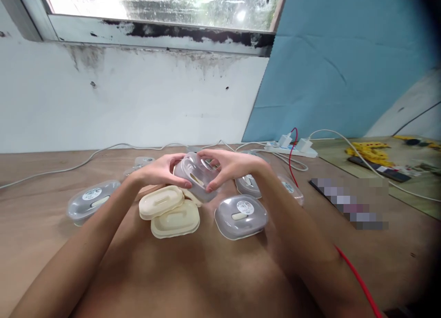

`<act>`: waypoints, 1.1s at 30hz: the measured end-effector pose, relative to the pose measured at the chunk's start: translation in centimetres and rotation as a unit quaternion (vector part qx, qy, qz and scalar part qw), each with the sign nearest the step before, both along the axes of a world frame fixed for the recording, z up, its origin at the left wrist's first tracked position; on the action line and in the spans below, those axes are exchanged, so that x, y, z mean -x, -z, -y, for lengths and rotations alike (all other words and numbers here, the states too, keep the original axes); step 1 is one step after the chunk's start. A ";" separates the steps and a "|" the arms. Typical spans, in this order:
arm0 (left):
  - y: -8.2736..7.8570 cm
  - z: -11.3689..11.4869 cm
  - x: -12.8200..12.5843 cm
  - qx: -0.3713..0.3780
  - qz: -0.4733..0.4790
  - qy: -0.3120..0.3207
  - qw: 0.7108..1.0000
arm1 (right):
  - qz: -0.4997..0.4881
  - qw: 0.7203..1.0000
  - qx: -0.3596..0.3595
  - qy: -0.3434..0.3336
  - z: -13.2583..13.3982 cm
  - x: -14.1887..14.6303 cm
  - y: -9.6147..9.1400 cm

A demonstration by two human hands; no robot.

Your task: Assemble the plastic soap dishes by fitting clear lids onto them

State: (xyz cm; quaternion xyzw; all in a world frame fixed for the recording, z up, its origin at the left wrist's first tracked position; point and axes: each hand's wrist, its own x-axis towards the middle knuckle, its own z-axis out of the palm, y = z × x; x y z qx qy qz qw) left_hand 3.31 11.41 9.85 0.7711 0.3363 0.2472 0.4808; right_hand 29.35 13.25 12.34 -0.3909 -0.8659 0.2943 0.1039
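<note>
Both my hands hold one clear plastic lidded container (197,176) just above the wooden table (213,272). My left hand (159,170) grips its left side with curled fingers. My right hand (230,166) grips its right side, thumb pressed on the lower front edge. Directly below lie two cream-coloured trays (168,211), one overlapping the other. A closed clear container with a round label (241,215) sits just to the right of them.
More clear containers lie at the left (91,201), behind my hands (144,161) and at the right (291,189). A white power strip (292,149) with chargers and cables sits by the blue wall panel. A red wire (358,281) runs along my right arm. Yellow items (370,152) lie far right.
</note>
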 end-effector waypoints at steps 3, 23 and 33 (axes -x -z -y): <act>-0.4 -0.3 1.5 0.012 -0.056 -0.030 0.998 | 0.027 0.999 -0.017 0.030 -1.0 -0.7 0.5; -2.7 -0.3 4.4 -0.030 -0.071 -0.111 0.991 | -0.026 0.999 -0.029 -0.012 -0.3 2.2 2.4; -0.6 -1.4 4.5 0.018 -0.075 -0.077 0.994 | -0.030 0.991 -0.128 0.032 -1.2 2.1 2.4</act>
